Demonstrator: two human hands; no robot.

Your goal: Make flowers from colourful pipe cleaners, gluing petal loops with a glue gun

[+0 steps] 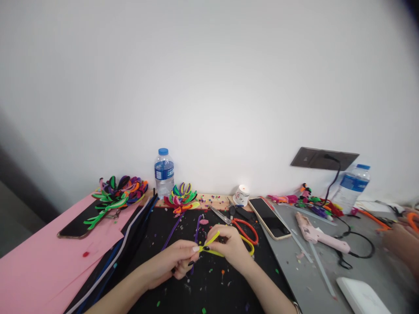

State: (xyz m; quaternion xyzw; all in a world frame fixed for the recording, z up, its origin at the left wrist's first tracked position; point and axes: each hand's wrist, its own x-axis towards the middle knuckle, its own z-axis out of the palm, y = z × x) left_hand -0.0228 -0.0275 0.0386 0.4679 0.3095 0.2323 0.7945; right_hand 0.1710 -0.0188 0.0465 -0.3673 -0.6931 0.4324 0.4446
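Above a black mat [176, 288], my left hand [178, 258] and my right hand [227, 245] meet, both pinching a yellow pipe cleaner [214, 237]. One end of it sticks up from the right fingers and forms a narrow V with another strand below; the crossing point is partly covered by fingertips. Purple pipe cleaners [173, 231] lie behind the left hand. Just past my right hand are scissors with red handles [245, 229] and a yellow-handled pair [250, 248], partly hidden by the hand.
Behind stand a water bottle [164, 176], a bundle of colourful pipe cleaners [181, 196] and a paper cup [241, 195]. Phones [270, 218] lie on both sides. At right are a pink glue gun [321, 235] with its cord, glue sticks [322, 270] and another person's hand [401, 240].
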